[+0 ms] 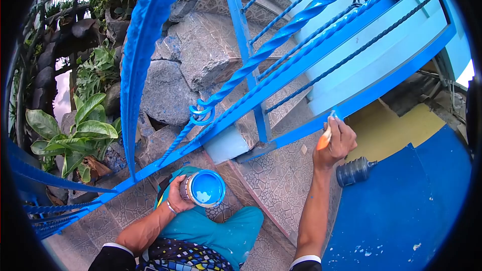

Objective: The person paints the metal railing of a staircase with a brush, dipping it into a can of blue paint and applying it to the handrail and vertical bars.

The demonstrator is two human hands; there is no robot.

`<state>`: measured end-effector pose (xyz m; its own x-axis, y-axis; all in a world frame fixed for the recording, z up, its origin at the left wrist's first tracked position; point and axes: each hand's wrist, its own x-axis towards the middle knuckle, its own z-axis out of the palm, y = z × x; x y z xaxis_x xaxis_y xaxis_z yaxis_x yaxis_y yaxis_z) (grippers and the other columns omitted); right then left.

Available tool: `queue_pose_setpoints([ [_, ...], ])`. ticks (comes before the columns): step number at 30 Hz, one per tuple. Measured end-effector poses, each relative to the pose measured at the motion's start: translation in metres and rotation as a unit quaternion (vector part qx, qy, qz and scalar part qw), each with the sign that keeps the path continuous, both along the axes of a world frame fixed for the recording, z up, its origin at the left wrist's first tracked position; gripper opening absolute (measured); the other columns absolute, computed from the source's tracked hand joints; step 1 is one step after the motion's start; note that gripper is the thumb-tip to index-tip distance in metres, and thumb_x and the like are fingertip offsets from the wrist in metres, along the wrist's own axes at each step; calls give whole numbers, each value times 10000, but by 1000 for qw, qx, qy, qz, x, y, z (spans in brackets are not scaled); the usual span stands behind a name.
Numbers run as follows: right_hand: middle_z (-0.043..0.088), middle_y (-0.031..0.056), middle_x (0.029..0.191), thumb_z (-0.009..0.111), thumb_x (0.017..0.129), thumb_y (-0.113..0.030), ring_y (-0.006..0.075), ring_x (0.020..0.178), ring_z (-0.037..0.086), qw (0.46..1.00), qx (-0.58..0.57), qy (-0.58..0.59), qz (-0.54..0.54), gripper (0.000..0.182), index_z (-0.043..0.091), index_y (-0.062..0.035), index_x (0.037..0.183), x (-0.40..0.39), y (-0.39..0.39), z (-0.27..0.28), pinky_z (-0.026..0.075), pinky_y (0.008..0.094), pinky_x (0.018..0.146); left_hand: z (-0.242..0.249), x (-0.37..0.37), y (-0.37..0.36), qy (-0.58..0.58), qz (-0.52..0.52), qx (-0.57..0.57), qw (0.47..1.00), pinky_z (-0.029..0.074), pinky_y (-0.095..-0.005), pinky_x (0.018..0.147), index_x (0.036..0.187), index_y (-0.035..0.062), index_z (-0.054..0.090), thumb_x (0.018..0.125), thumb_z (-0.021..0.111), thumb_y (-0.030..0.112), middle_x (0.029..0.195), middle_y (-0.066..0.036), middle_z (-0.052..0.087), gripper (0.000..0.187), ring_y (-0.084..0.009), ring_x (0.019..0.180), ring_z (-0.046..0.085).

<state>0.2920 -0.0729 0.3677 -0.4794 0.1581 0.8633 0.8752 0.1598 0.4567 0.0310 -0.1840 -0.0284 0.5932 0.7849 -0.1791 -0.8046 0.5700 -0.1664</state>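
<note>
My left hand point(177, 194) is wrapped round a paint can point(206, 188) with blue paint in it, held over my lap. A paintbrush point(324, 139) with an orange and pale handle is in my right hand point(336, 145), its blue-tipped bristles pointing up at the lower bar of the metal railing point(321, 119). The bristle end overlaps that bar's edge in this view. Most of the railing is bright blue, with twisted bars. Some thinner twisted rods point(351, 52) look darker, and the lower bar's left end is partly grey.
A dark plastic bottle point(354, 171) lies beside my right wrist, by a blue-painted surface point(391, 211) and a yellow patch point(391, 125). Patterned tile steps point(271, 190) lie below me. Large rocks point(165, 90) and a leafy plant point(83, 133) stand behind the railing at left.
</note>
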Motion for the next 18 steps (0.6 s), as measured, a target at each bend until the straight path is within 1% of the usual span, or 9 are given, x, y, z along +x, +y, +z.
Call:
queue_pose_setpoints([
  [1,745,12,1149,812,871,-101,256,1081,646,999,24,-29,-4,287,818,-178,1147,3,-1,-3,382,407,947,3,0,0,2,4,-1,1000,488,-559,1136,1332,77,734,930,627,515,1325,-143,757,604,-357,1236,697],
  [4,737,-2,1156,766,872,-124,234,1103,638,996,-50,-64,-48,284,828,-218,1132,2,-8,-32,343,409,971,2,-1,0,-1,10,3,1000,486,-557,1141,1340,82,731,930,623,519,1343,-143,749,608,-357,1249,690],
  [5,749,17,1157,724,880,-130,240,1095,644,992,-86,-72,-59,281,834,-191,1131,6,-6,-51,323,411,977,1,-2,0,-4,10,5,1000,484,-556,1143,1345,84,729,930,621,521,1351,-143,745,612,-358,1256,686],
  [7,746,-9,1162,724,867,-107,223,1101,646,981,-159,-84,-67,284,836,-196,1113,10,-10,-92,331,418,974,3,-2,-1,-1,12,8,1000,479,-561,1147,1359,87,721,930,616,525,1369,-145,736,622,-360,1271,678],
  [10,751,-31,1142,732,862,-127,210,1092,654,962,-263,-64,-33,276,822,-218,1107,11,-21,-143,344,406,967,3,-2,-2,2,9,10,1000,470,-570,1155,1375,89,712,929,610,530,1387,-145,726,635,-363,1288,669],
  [13,762,-21,1115,762,869,-117,221,1042,675,940,-335,44,40,252,803,-182,1109,11,-27,-158,376,394,932,3,-3,-1,5,9,9,1000,464,-579,1158,1378,93,712,928,611,529,1393,-141,723,635,-363,1289,668],
  [16,782,36,1065,795,854,-60,253,990,702,958,-262,105,54,229,787,-133,1072,13,-19,-134,436,422,900,3,-2,-1,5,8,8,1000,465,-578,1157,1375,98,715,927,615,523,1392,-137,724,626,-360,1285,670],
  [17,779,70,1079,810,871,-72,275,1005,705,967,-226,112,40,236,780,-102,1102,19,-15,-123,461,449,912,2,-2,-1,4,7,9,1000,467,-576,1156,1374,99,716,927,616,521,1392,-136,724,623,-359,1283,671],
  [18,774,67,1086,819,870,-71,274,1017,701,975,-184,114,41,253,780,-112,1117,22,-15,-114,458,447,921,2,-2,-1,4,7,7,1000,469,-574,1154,1374,101,716,927,618,518,1389,-135,726,619,-357,1281,672],
])
